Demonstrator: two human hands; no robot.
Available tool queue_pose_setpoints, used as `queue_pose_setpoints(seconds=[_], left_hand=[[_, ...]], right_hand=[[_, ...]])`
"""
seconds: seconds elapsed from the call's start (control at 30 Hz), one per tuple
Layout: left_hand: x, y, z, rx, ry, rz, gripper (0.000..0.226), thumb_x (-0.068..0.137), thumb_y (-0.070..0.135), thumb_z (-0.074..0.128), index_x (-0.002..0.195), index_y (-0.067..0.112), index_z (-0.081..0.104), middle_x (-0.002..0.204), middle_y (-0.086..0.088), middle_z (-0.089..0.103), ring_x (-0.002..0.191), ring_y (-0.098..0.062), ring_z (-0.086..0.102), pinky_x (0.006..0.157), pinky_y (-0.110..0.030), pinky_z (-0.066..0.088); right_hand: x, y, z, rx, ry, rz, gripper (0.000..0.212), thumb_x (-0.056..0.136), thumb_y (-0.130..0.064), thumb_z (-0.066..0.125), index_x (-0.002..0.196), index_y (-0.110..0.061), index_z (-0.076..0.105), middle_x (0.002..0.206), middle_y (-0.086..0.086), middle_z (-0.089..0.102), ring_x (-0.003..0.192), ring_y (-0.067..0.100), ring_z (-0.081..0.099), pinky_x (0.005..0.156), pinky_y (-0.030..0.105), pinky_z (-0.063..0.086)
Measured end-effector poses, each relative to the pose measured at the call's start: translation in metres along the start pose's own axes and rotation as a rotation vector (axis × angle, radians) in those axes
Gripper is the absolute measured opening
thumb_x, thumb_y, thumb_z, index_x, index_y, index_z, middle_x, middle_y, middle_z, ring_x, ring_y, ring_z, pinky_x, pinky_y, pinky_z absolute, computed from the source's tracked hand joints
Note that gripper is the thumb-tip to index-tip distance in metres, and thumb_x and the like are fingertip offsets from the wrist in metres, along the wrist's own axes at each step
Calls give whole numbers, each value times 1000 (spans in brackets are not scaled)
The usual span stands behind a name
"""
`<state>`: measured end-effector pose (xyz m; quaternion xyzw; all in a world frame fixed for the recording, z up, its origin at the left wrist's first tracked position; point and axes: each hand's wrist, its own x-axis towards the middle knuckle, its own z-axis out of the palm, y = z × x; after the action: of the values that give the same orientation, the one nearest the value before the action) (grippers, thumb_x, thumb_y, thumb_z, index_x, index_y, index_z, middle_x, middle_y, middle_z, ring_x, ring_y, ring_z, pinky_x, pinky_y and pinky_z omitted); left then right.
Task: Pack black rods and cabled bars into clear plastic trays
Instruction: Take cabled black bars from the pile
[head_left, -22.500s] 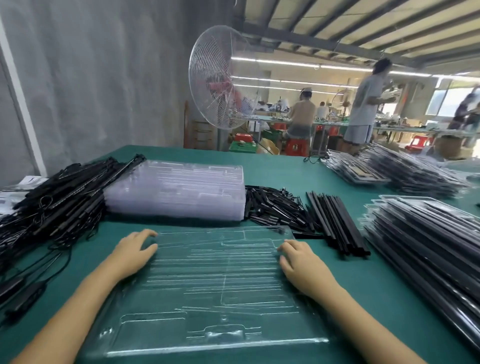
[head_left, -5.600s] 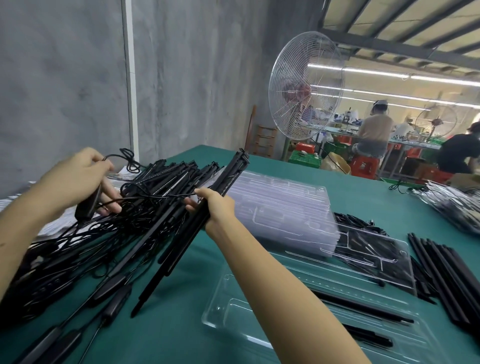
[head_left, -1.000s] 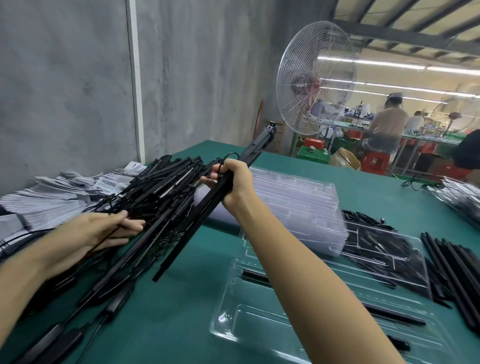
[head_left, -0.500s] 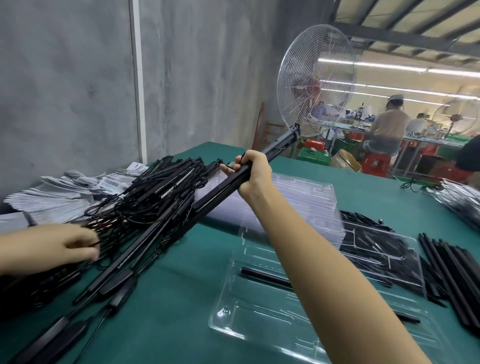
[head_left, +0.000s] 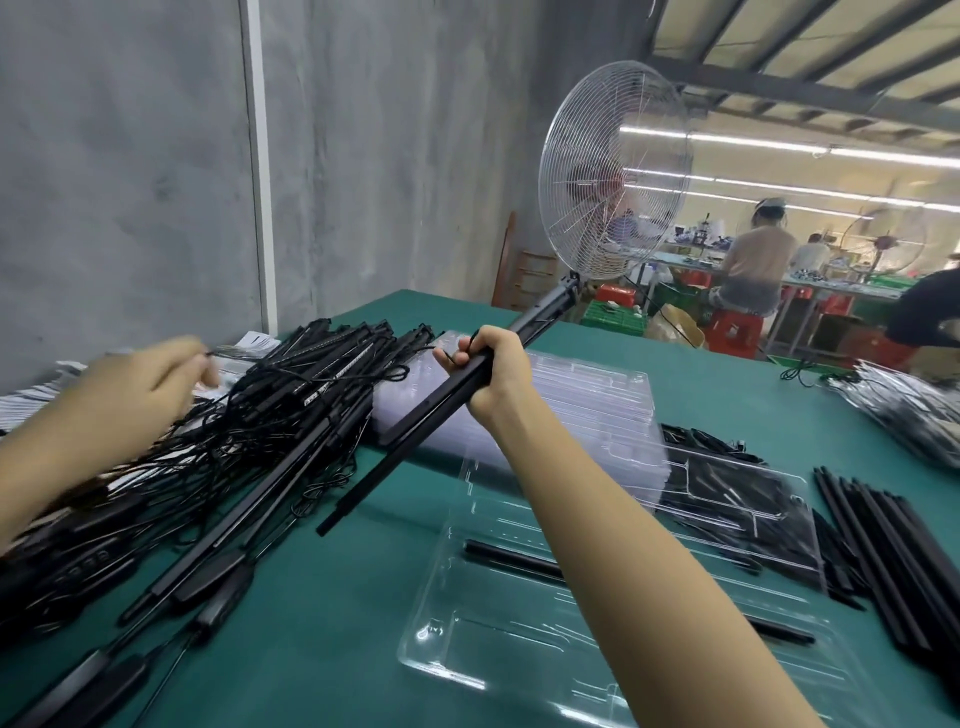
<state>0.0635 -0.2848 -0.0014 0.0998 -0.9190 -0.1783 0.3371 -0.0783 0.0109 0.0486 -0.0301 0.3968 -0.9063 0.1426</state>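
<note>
The cabled bar is up in the air and tilted. Its low end hangs over the green surface just beside the pile of cabled bars, and its top end points off toward the fan. The right hand has its fingers wrapped tight round the middle. There might be a second, thinner bar in the same grip, but I honestly can't tell. The left hand is a blur over the far side of the pile. Its fingers are curled and it looks like it's pinching a thin cable that runs back into the tangle.

That tangle is my main worry. If the cable is looped through the other leads, lifting the bar any further would probably drag neighbours along or strain the cable where it joins the bar. I'd guess it needs teasing free, not a yank.

The other risk is the open tray, which sits right under the right forearm with one black rod lying in a slot. It's thin clear plastic, so it probably skates easily. A swing of that low bar end or a bump from the arm could shove it or pop the rod out. The stack of empty trays just behind the right hand could get clipped the same way. The loose black rods off to the right look well out of it.
</note>
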Motion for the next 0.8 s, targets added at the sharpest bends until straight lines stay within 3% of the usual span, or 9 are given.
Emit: queue_pose_setpoints(seconds=[0.1, 0.2, 0.27, 0.37, 0.47, 0.53, 0.67, 0.73, 0.8], left_hand=[[24, 102, -12, -45, 80, 157, 29, 93, 47, 31, 84, 37, 57, 52, 5, 55, 41, -9, 51, 46, -21, 39], [52, 182, 0, -211, -57, 139, 24, 100, 22, 38, 90, 21, 60, 60, 10, 54, 41, -2, 45, 45, -20, 33], [60, 215, 16, -419, -159, -70, 21, 101, 16, 35, 94, 10, 55, 66, -1, 53, 45, -9, 45, 42, -19, 34], [61, 234, 30, -1048, -302, -476, 22, 100, 10, 32, 84, 7, 46, 70, -6, 44, 54, -15, 39, 48, -22, 38], [66, 234, 31, -1736, -266, -741, 26, 99, 2, 28, 78, 5, 42, 72, -7, 42, 63, -15, 45, 71, -29, 48], [70, 230, 35, -1991, -118, -805, 26, 101, 2, 26, 80, 3, 41, 77, -12, 46, 74, -20, 53, 96, -40, 46], [67, 227, 51, -1934, -109, -775, 23, 104, 13, 28, 88, 3, 40, 94, -14, 52, 112, -34, 54, 98, -60, 36], [62, 223, 65, -1738, -203, -708, 17, 104, 20, 30, 109, 6, 38, 109, -13, 51, 104, -39, 57, 81, -63, 45], [56, 217, 77, -1528, -281, -592, 22, 103, 23, 34, 120, 9, 33, 117, -10, 52, 98, -34, 62, 66, -52, 53]], right_hand=[[-1, 4, -5, -17, -20, 5, 23, 77, 10, 33, 67, -10, 40, 56, 6, 41, 34, 14, 37, 64, 36, 56], [-1, 4, -11, -39, -33, 0, 22, 77, 10, 34, 69, -9, 42, 58, 7, 43, 36, 14, 39, 67, 36, 56], [0, 1, -17, -65, -8, -20, 19, 77, 10, 36, 72, -7, 43, 60, 8, 46, 40, 15, 40, 68, 37, 57], [4, -13, -27, -69, 42, -82, 16, 77, 11, 38, 77, -4, 44, 64, 10, 47, 44, 16, 40, 68, 39, 56], [9, -27, -37, -36, 85, -112, 15, 78, 11, 39, 80, -4, 43, 64, 11, 48, 44, 17, 40, 67, 40, 56], [12, -31, -42, -12, 102, -109, 16, 78, 11, 39, 84, -3, 43, 65, 11, 48, 42, 17, 41, 66, 40, 56], [9, -25, -45, -93, 2, -13, 13, 81, 8, 39, 80, -4, 44, 73, 13, 52, 42, 16, 41, 63, 37, 55], [6, -20, -45, -243, -119, 49, 11, 84, 4, 40, 80, -4, 46, 83, 17, 59, 39, 13, 41, 62, 35, 54], [3, -16, -43, -438, -244, 92, 13, 86, -1, 42, 93, -5, 54, 90, 16, 62, 40, 11, 42, 59, 32, 54]])
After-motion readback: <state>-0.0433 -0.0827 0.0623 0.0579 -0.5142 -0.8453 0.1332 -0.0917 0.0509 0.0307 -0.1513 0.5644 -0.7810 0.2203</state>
